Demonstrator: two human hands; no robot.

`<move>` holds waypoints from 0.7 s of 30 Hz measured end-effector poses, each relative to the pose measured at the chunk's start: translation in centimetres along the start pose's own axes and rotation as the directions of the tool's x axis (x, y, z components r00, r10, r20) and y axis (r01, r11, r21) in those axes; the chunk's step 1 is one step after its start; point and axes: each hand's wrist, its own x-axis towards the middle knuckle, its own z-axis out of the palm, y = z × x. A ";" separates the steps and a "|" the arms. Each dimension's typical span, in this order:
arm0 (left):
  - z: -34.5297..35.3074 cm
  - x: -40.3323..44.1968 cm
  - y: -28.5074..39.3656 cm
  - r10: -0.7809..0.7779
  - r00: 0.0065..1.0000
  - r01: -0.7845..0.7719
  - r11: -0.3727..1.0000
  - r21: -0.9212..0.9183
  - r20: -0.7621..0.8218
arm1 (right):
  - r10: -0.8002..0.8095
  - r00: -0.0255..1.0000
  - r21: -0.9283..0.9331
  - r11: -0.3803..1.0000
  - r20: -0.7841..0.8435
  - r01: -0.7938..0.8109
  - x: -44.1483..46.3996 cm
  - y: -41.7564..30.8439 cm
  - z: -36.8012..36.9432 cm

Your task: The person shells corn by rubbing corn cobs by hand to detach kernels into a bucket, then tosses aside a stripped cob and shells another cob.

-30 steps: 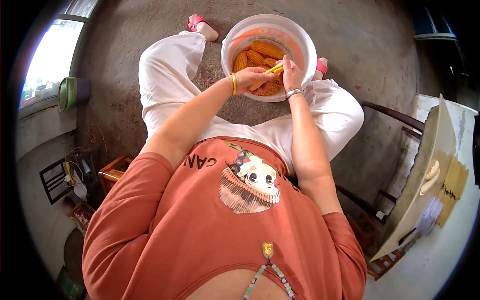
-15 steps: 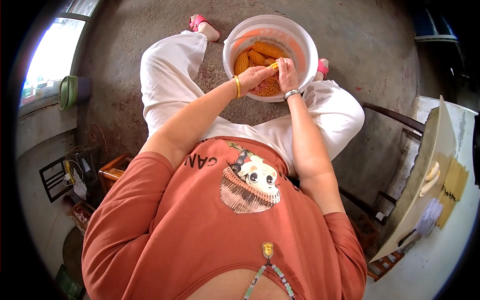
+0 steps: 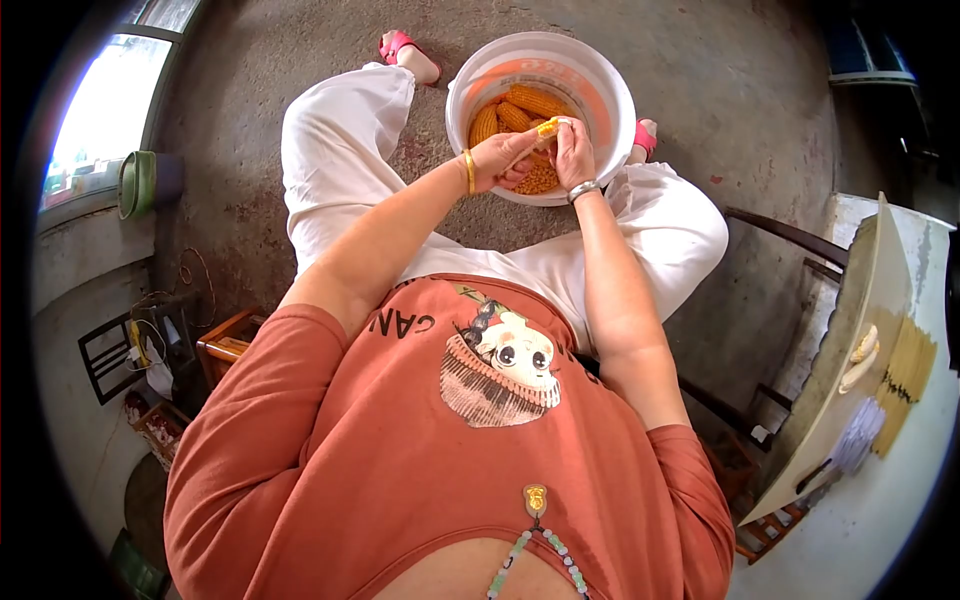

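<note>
Over the near side of a white bucket [image 3: 612, 95], both hands are closed around one ear of corn [image 3: 547, 129], whose yellow kernels show between the fingers. My left hand [image 3: 500, 160], with a gold bangle at the wrist, grips it from the left. My right hand [image 3: 573, 155], below which a silver bangle sits, grips its right end. Inside the bucket lie several whole corn cobs [image 3: 535, 100], and loose kernels [image 3: 537, 180] are heaped beneath the hands. The fingers hide much of the held ear.
The bucket stands on a concrete floor [image 3: 300, 40] between my knees. At right is a table [image 3: 850, 400] with pale bare cobs [image 3: 860, 358] and a bundle of sticks on it. A green bin [image 3: 137, 186] stands by the window, and a wooden stool [image 3: 230, 335] sits at left.
My left hand has shifted slightly left and down, and more of the held ear's yellow end shows. The right hand has stayed nearly in place, its fingers slightly moved.
</note>
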 end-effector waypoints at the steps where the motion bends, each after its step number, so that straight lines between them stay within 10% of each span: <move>1: 0.3 -0.1 0.1 -0.010 1.000 0.010 1.000 0.017 -0.022 | 0.002 1.000 -0.007 1.000 -0.002 -0.002 0.0 0.0 0.0; 10: 1.9 0.3 -0.1 0.037 0.981 0.010 0.971 0.238 -0.190 | 0.207 0.972 0.005 0.978 0.114 -0.209 -0.3 -1.8 -0.3; 16: 0.7 -0.2 0.0 0.013 0.995 -0.008 0.999 0.048 -0.104 | -0.051 0.997 0.025 0.998 0.062 0.050 0.1 -0.2 0.0; 21: 1.8 0.4 -0.3 0.080 0.978 -0.028 0.966 0.258 -0.191 | 0.100 0.992 0.051 0.993 0.075 -0.104 -0.1 -1.7 -0.3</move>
